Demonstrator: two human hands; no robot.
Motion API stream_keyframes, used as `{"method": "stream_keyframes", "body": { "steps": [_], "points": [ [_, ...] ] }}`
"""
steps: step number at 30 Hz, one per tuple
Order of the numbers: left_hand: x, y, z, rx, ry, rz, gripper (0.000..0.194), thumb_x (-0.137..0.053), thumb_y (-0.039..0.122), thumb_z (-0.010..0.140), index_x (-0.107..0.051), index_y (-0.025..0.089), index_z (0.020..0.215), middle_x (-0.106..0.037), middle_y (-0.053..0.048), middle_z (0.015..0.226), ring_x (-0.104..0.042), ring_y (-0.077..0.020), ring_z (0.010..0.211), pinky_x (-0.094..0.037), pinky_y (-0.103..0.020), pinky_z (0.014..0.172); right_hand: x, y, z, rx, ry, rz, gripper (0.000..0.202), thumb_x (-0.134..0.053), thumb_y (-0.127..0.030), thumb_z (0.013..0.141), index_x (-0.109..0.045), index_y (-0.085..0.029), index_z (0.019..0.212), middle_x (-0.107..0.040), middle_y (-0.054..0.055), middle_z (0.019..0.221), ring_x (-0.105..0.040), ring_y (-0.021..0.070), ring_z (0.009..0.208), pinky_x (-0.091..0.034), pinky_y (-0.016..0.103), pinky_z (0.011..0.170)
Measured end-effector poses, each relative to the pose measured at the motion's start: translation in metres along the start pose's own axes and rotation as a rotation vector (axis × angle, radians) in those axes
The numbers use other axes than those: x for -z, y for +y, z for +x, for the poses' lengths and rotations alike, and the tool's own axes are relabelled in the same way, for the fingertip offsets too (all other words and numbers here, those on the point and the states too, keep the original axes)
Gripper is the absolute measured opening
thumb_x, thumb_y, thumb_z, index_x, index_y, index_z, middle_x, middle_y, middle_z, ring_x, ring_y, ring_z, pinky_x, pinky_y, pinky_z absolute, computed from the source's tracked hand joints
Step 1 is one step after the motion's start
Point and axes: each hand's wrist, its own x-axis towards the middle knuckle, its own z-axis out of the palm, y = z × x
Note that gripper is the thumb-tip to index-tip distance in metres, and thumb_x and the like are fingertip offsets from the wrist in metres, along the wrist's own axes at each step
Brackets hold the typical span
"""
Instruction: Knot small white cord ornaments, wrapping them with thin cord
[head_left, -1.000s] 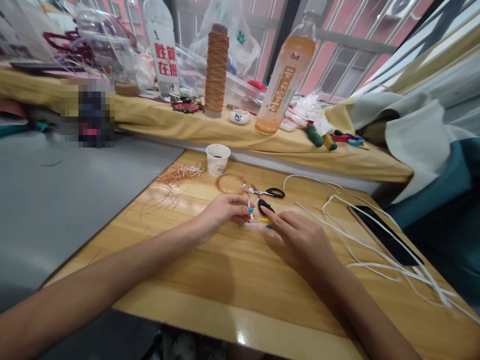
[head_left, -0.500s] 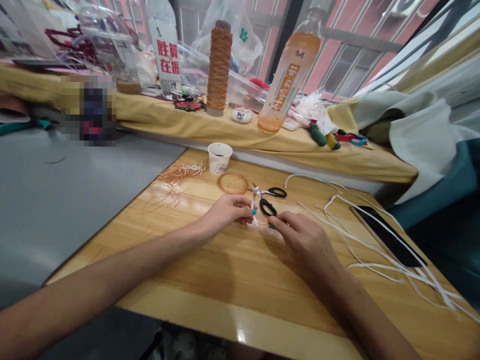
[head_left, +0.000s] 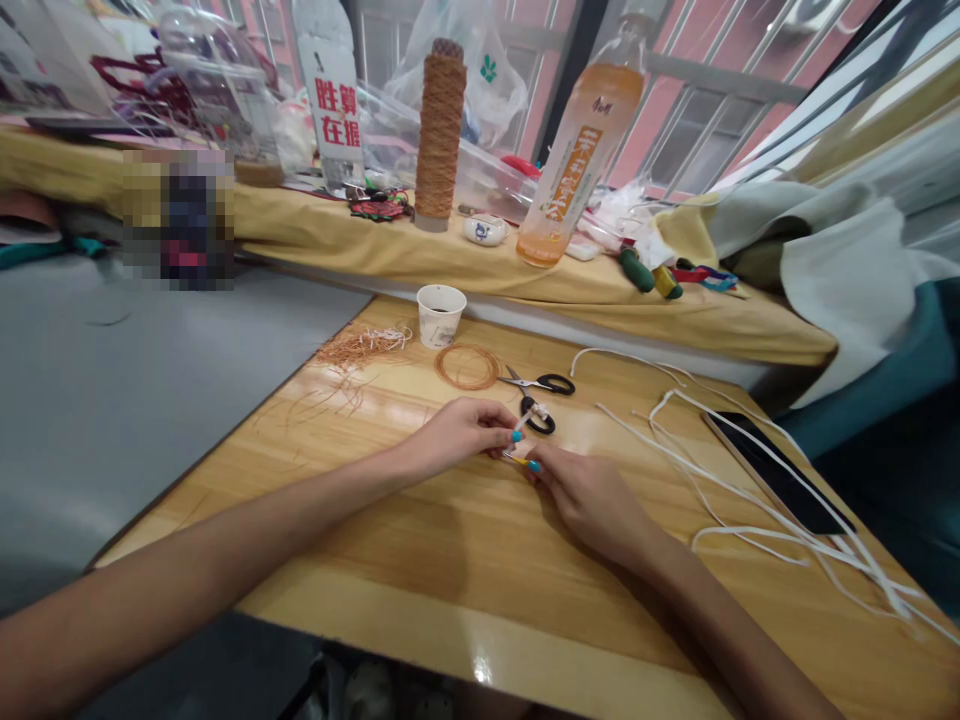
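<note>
Over the middle of the wooden table, my left hand [head_left: 469, 437] pinches a short white cord [head_left: 523, 420] whose knotted end sticks up in front of a scissor handle. My right hand [head_left: 581, 485] is close beside it on the right, its fingers closed on a thin yellow tool [head_left: 516, 458] that points at the cord's lower end. Just behind the hands lie open scissors [head_left: 555, 384] with black handles. A coil of thin brown thread [head_left: 466, 368] rests to their left. The fingertips partly hide the lower cord.
A paper cup [head_left: 440, 318] with dark contents stands at the back edge, beside a pile of thread scraps [head_left: 360, 347]. Long white cords [head_left: 720, 470] cross a phone [head_left: 776, 470] at right. The ledge [head_left: 337, 235] behind holds bottles and a brown thread spool [head_left: 440, 140].
My right hand has moved left, closer to my left hand, and the yellow tool now shows. The white cord's knotted end has tipped right and down, over the scissor handle.
</note>
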Motion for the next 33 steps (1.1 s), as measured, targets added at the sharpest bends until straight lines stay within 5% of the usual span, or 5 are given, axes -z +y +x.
{"method": "stream_keyframes", "body": {
  "steps": [10,18,22,27,33],
  "points": [
    [0.004,-0.002,0.0,-0.122,-0.194,0.05,0.016,-0.061,0.013,0.062,-0.055,0.014,0.077,-0.055,0.002,0.071,-0.052,-0.0078,0.068,-0.04,-0.022,0.067,0.016,0.003,0.001,-0.05,-0.051,0.278,0.028,-0.03,-0.026,0.086,-0.048,-0.018,0.067,-0.056,0.001,0.064,-0.049,0.0121,0.058,-0.038,0.023,0.056],
    [0.001,0.0,-0.009,-0.199,-0.16,0.194,0.013,-0.054,0.021,0.072,-0.056,0.014,0.083,-0.056,0.0,0.069,-0.052,-0.0076,0.062,-0.042,-0.02,0.06,0.019,0.002,0.0,-0.055,-0.063,0.462,0.032,-0.025,-0.03,0.088,-0.05,-0.019,0.073,-0.056,0.0,0.059,-0.049,0.0107,0.052,-0.04,0.022,0.053],
    [0.003,0.001,-0.005,-0.128,-0.1,0.059,0.014,-0.057,0.023,0.07,-0.055,0.013,0.079,-0.056,0.001,0.062,-0.053,-0.0072,0.056,-0.044,-0.021,0.058,0.011,0.0,0.001,-0.093,0.105,0.238,0.025,-0.029,-0.028,0.087,-0.051,-0.017,0.085,-0.061,0.003,0.071,-0.056,0.0129,0.062,-0.039,0.022,0.054],
    [0.005,0.0,0.001,-0.007,-0.068,-0.048,0.021,-0.064,0.027,0.064,-0.053,0.011,0.074,-0.059,-0.001,0.061,-0.057,-0.009,0.054,-0.047,-0.024,0.058,0.001,0.007,-0.001,0.121,0.325,-0.246,0.019,-0.038,-0.02,0.081,-0.055,-0.015,0.09,-0.059,0.005,0.075,-0.054,0.0135,0.059,-0.033,0.022,0.048],
    [0.005,-0.008,0.004,-0.101,0.037,0.025,0.019,-0.059,0.027,0.069,-0.049,0.013,0.078,-0.056,0.001,0.063,-0.055,-0.0075,0.056,-0.047,-0.021,0.056,0.001,0.004,0.0,0.168,0.346,-0.401,0.023,-0.037,-0.013,0.079,-0.057,-0.013,0.091,-0.057,0.008,0.075,-0.051,0.0144,0.059,-0.034,0.024,0.053]
  ]
}}
